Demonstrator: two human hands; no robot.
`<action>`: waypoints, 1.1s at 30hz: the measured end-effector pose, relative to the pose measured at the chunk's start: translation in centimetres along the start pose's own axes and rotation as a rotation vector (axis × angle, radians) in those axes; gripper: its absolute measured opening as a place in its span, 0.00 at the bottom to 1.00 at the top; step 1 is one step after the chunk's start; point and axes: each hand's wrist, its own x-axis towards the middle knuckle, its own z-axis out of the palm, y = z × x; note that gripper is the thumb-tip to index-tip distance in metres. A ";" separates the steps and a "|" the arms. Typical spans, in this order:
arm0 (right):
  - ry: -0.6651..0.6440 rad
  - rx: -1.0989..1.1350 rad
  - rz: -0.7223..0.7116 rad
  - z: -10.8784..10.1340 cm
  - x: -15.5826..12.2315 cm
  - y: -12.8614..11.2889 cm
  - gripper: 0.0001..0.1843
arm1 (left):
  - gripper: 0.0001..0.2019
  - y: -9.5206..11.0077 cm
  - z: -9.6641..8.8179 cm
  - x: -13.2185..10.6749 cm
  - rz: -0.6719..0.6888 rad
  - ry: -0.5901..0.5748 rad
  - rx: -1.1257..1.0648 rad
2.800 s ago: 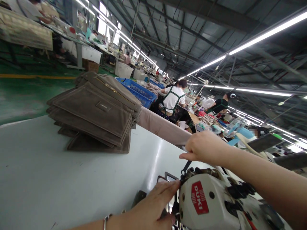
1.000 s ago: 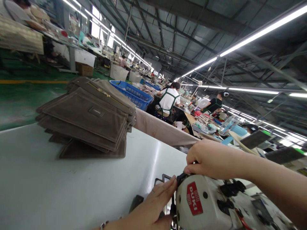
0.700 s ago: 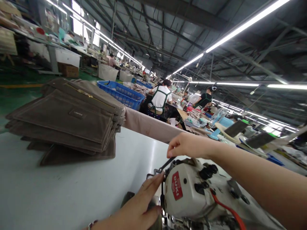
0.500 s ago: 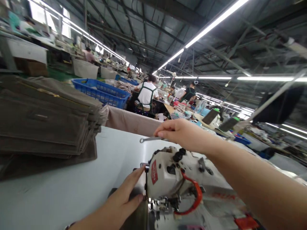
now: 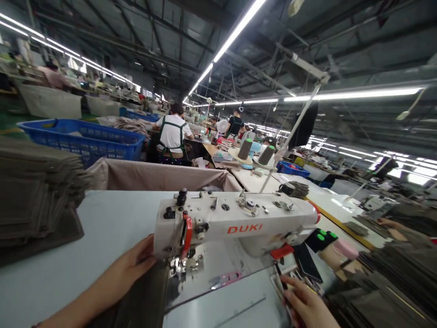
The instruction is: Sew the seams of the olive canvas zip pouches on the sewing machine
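A white DUKI sewing machine stands on the pale table in front of me. My left hand rests against the left end of its head, thumb apart from the fingers, fingertips partly hidden behind the housing. Beneath that hand lies dark grey-brown cloth, running up to the presser foot. To the right of the machine bed, my right hand is closed on a slim black tool, whose exact kind is unclear. Small pink-handled thread snips lie on the bed.
Stacked dark cloth pieces sit at left, with more cloth piles at right. A blue basket stands beyond a cloth-lined bin. Thread cones stand behind the machine. A phone-like black slab lies near my right hand. Co-workers sit further off.
My right hand has come down from above the machine to its right side; the ring-ended wrench it held is no longer visible. My view has turned right. The left hand stays at the machine head.
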 end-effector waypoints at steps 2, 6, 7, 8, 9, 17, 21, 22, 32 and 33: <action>0.037 -0.025 -0.056 0.7 1.1 0.3 0.30 | 0.26 2.4 -0.9 -1.1 -0.015 -0.102 0.095; 0.114 -0.115 -0.171 1.8 1.3 -1.0 0.20 | 0.28 5.4 -0.8 -7.2 0.045 -0.258 0.597; 0.118 -0.129 -0.210 2.5 0.8 -1.6 0.17 | 0.33 5.3 -0.1 -9.1 0.133 -0.324 0.688; 0.100 -0.129 -0.255 3.4 0.0 -2.5 0.15 | 0.34 4.8 0.8 -10.9 0.269 -0.333 0.753; 0.057 -0.122 -0.320 4.6 -1.0 -3.5 0.12 | 0.29 4.0 1.7 -12.6 0.408 -0.317 0.805; -0.412 0.007 -0.965 15.1 -7.8 -11.6 0.11 | 0.18 4.1 4.4 -17.5 0.287 0.019 0.871; -0.363 -0.062 -0.847 17.1 -7.3 -13.0 0.23 | 0.12 7.4 3.8 -17.0 -0.073 0.267 0.732; -0.350 -0.057 -0.820 17.5 -7.1 -13.4 0.29 | 0.13 7.9 3.7 -16.8 -0.127 0.307 0.696; -0.439 0.551 -0.291 20.3 -5.5 -17.2 0.17 | 0.19 9.5 4.2 -15.2 -0.278 0.518 0.461; -0.460 0.600 -0.237 20.5 -5.4 -17.3 0.17 | 0.19 9.6 4.2 -15.0 -0.278 0.528 0.460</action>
